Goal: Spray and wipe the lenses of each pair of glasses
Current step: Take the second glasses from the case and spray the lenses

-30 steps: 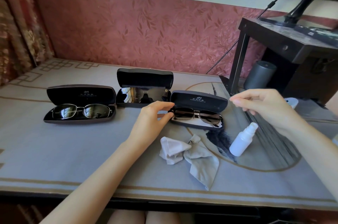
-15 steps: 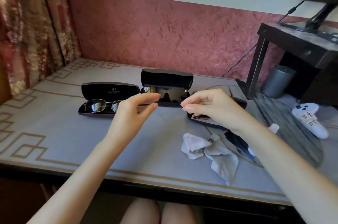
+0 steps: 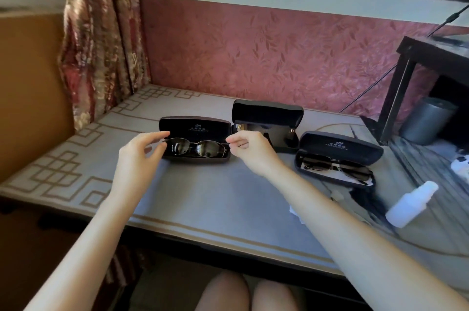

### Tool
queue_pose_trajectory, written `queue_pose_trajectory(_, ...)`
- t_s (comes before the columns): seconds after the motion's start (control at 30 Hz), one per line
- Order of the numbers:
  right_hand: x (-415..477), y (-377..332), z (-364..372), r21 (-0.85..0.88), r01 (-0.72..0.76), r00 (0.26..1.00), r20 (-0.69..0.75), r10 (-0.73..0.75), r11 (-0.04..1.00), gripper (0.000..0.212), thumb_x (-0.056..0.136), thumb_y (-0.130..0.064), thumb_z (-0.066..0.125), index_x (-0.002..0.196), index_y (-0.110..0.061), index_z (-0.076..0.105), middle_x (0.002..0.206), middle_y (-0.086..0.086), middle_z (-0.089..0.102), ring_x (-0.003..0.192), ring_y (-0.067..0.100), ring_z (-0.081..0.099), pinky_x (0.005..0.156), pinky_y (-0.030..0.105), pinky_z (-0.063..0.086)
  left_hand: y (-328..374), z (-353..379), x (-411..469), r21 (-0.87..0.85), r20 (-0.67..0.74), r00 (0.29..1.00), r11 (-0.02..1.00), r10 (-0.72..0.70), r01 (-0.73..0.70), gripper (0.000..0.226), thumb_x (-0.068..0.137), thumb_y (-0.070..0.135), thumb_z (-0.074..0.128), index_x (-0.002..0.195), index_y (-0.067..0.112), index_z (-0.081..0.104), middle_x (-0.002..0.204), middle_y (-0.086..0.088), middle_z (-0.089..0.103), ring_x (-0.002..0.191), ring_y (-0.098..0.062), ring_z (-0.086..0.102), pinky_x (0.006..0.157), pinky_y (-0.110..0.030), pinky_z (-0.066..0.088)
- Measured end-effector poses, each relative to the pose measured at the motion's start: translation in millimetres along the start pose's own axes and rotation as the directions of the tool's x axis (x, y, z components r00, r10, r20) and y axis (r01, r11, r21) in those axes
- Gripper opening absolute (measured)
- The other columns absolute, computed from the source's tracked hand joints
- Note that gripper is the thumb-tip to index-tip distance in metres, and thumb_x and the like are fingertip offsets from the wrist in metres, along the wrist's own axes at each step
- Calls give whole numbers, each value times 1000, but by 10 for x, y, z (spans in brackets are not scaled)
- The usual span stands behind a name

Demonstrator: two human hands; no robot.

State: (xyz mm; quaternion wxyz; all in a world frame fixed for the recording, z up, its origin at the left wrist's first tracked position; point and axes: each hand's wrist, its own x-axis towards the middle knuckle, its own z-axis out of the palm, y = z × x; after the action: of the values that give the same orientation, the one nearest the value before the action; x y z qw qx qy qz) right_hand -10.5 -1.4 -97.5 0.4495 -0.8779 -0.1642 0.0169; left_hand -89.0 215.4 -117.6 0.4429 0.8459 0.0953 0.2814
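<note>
both hands are at the left case, well apart, one at each end of the left pair of glasses that lies in it. the right hand pinches the frame's right corner between thumb and forefinger. the left hand curves thumb and fingers round the left corner, and i cannot tell whether they touch the frame. the step in hand looks like lifting this pair out, so the task seems near its start.

the surface carries three open cases in a row: the left case, the middle case set a little further back with a dark pair inside, and the right case holding the right pair of glasses. the spray bottle sits near the right case, well apart from both hands. only a white scrap of the cloth shows beside the right forearm.

a lift by one corner alone could twist the thin frame or drag the case along. fingers slipping inward would smear the lenses. the right forearm, crossing close to cloth and bottle, could knock the bottle on its way back.
</note>
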Motion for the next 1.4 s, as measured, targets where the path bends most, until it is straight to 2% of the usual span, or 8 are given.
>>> queue_pose_trajectory(0.3, 67, -22, 119, -179, -23, 1000, -20, 20, 984, 24, 96, -6, 52, 109, -8, 72, 95, -6, 56, 91, 9, 50, 72, 15, 32, -128, 53, 73, -2, 37, 994, 994, -105, 105, 27, 94, 10, 58, 119, 12, 66, 119, -5, 67, 102, -12, 62, 93, -21, 40)
queue_pose_trajectory(0.43, 83, -15, 152, -185, -43, 998, -45, 36, 982, 23, 93, -9, 54, 100, -9, 76, 96, -10, 66, 115, 21, 50, 88, 26, 40, -115, 56, 56, 13, 32, 995, 995, -97, 97, 27, 95, 9, 56, 121, 11, 66, 119, -2, 67, 102, -6, 58, 91, -16, 38)
queue_pose_trajectory(0.57, 104, -50, 165, -189, -54, 998, -42, 47, 981, 20, 91, -9, 58, 98, -10, 77, 94, -10, 67, 118, 28, 38, 79, 23, 26, -120, 58, 50, 13, 23, 994, 995, -103, 103, 28, 95, 10, 55, 121, 12, 65, 119, 0, 67, 104, -3, 55, 89, -13, 36)
queue_pose_trajectory(0.63, 101, -53, 135, -139, -36, 999, -27, 33, 990, 17, 90, -8, 62, 100, -11, 76, 85, -16, 52, 115, 26, 36, 77, 21, 22, -131, 59, 51, -8, 13, 995, 995, -103, 103, 28, 96, 9, 55, 121, 12, 65, 118, 0, 67, 106, -3, 55, 90, -13, 36)
queue_pose_trajectory(0.77, 69, -31, 97, -46, 51, 997, -54, -54, 998, 13, 88, -7, 67, 97, -10, 76, 104, 0, 63, 111, 18, 44, 87, 24, 32, -153, 63, 46, -35, -5, 995, 995, -98, 97, 29, 96, 5, 51, 120, 13, 65, 115, 4, 66, 110, -5, 55, 93, -18, 37)
queue_pose_trajectory(0.9, 39, -58, 36, 83, 112, 988, -114, -102, 990, 14, 86, -1, 68, 97, -4, 76, 88, 0, 70, 77, 1, 61, 72, 4, 42, -164, 77, 35, -43, -14, 996, 995, -91, 91, 30, 96, 6, 52, 122, 13, 65, 119, 3, 65, 117, -9, 55, 96, -18, 36)
queue_pose_trajectory(1.27, -165, -46, -191, 434, 108, 972, -235, -3, 895, 20, 89, 9, 60, 103, -1, 70, 89, 7, 69, 62, -1, 66, 62, 12, 51, -145, 78, 31, -92, -43, 996, 993, -74, 70, 27, 98, 12, 50, 119, 15, 67, 118, 1, 67, 109, -5, 57, 86, -9, 37)
queue_pose_trajectory(1.4, -318, -16, -301, 455, 114, 969, -248, 3, 883, 18, 90, 4, 62, 91, -11, 72, 84, -3, 72, 63, 4, 70, 67, 13, 51, 65, 92, -23, -307, 16, 998, 950, -57, 59, 26, 101, 19, 46, 114, 18, 68, 110, 8, 69, 108, -3, 61, 91, -9, 43)
